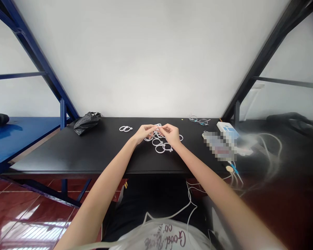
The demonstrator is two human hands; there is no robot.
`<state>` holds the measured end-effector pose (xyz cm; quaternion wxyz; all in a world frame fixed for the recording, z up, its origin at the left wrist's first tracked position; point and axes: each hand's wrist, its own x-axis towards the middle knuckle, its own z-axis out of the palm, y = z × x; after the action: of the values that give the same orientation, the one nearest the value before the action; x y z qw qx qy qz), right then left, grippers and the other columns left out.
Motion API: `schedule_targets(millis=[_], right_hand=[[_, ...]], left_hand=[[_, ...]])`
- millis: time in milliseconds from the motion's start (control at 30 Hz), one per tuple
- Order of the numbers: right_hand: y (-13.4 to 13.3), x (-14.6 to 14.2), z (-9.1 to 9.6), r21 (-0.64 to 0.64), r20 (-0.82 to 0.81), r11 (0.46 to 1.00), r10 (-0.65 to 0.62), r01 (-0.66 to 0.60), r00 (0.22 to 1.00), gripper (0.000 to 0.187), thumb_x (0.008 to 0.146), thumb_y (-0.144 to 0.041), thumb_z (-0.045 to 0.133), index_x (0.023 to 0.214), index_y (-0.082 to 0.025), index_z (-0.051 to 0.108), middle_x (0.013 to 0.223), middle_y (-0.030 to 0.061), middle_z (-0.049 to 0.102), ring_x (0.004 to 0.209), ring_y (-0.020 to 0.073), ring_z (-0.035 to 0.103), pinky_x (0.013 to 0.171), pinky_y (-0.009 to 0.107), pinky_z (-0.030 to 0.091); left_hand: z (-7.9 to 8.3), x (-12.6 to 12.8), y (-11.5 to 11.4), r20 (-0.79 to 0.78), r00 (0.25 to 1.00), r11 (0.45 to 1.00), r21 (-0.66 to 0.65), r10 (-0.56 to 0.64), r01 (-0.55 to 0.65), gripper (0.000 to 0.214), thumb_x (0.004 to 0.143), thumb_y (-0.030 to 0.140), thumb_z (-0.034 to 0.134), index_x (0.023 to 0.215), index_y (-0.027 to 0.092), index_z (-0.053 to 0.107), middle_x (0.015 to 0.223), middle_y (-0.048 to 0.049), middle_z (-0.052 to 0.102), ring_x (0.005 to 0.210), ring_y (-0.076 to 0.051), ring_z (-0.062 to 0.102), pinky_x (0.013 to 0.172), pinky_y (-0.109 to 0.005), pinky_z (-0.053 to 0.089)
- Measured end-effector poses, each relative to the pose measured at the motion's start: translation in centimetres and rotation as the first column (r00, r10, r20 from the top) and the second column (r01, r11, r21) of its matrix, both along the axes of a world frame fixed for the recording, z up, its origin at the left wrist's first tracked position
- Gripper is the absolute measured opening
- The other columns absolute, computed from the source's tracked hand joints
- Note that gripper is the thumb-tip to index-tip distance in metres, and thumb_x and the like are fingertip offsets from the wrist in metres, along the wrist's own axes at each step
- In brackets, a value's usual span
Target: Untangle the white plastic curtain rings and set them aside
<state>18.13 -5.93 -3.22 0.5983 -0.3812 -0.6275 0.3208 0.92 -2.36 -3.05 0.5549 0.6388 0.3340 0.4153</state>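
Both hands meet over a loose cluster of white rings (160, 148) on the black table. The fingertips of my left hand (144, 133) are pinched together at the far side of the cluster. Close against it, my right hand (171, 134) pinches too, thumb and index finger touching. Between the fingertips there seems to be part of a white ring, partly hidden by the fingers. Apart from the cluster, a small pair of linked white rings (125, 128) lies to the left.
A crumpled black plastic bag (87, 122) lies at the back left of the table (99, 156). Eyeglasses (199, 120) rest near the wall. At right are a blurred-out phone-like item (219, 146), a white and blue box (228, 130) and white cables (191, 198) hanging over my lap.
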Motion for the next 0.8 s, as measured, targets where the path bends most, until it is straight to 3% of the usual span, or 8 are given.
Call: schedule_targets(millis=[167,267,500,800], right_hand=[[0.0,0.0,0.2,-0.06,-0.039,0.994,0.093,-0.095,0.995,0.037,0.073,-0.052,0.072,0.087,-0.018,0.071,0.08,0.0077,0.075,0.07,0.0228,0.073,0.061,0.032,0.059],[0.0,-0.1,-0.1,-0.087,-0.054,0.988,0.119,-0.124,0.991,0.038,0.07,-0.053,0.074,0.083,-0.017,0.071,0.077,0.0073,0.075,0.07,0.0231,0.073,0.06,0.033,0.06],[-0.6,0.0,-0.8,-0.123,-0.081,0.98,0.145,-0.154,0.986,0.035,0.065,-0.049,0.08,0.075,-0.017,0.069,0.075,0.0066,0.074,0.067,0.0212,0.072,0.061,0.033,0.061],[-1.0,0.5,0.0,-0.175,-0.097,0.962,0.195,-0.209,0.976,0.036,0.06,-0.048,0.083,0.072,-0.016,0.072,0.07,0.0061,0.074,0.063,0.0199,0.07,0.063,0.035,0.062]], left_hand=[[-0.4,0.3,0.3,-0.039,0.997,0.993,0.091,0.072,-0.068,0.045,0.076,0.056,0.065,0.091,0.013,0.067,0.056,0.0034,0.05,0.046,-0.007,0.044,0.047,-0.021,0.041],[-0.4,1.0,-0.4,-0.076,0.987,0.974,0.19,0.143,-0.126,0.039,0.083,0.053,0.058,0.088,0.015,0.062,0.055,0.0046,0.047,0.044,-0.007,0.042,0.045,-0.02,0.036],[-0.1,1.8,-2.5,-0.115,0.927,0.836,0.481,0.357,-0.262,0.047,0.091,0.051,0.046,0.059,0.016,0.047,0.056,0.003,0.039,0.055,-0.01,0.035,0.054,-0.024,0.029],[-0.3,1.7,-2.5,-0.18,0.889,0.787,0.559,0.421,-0.26,0.052,0.095,0.049,0.036,0.055,0.016,0.045,0.051,0.0022,0.035,0.052,-0.011,0.034,0.053,-0.026,0.026]])
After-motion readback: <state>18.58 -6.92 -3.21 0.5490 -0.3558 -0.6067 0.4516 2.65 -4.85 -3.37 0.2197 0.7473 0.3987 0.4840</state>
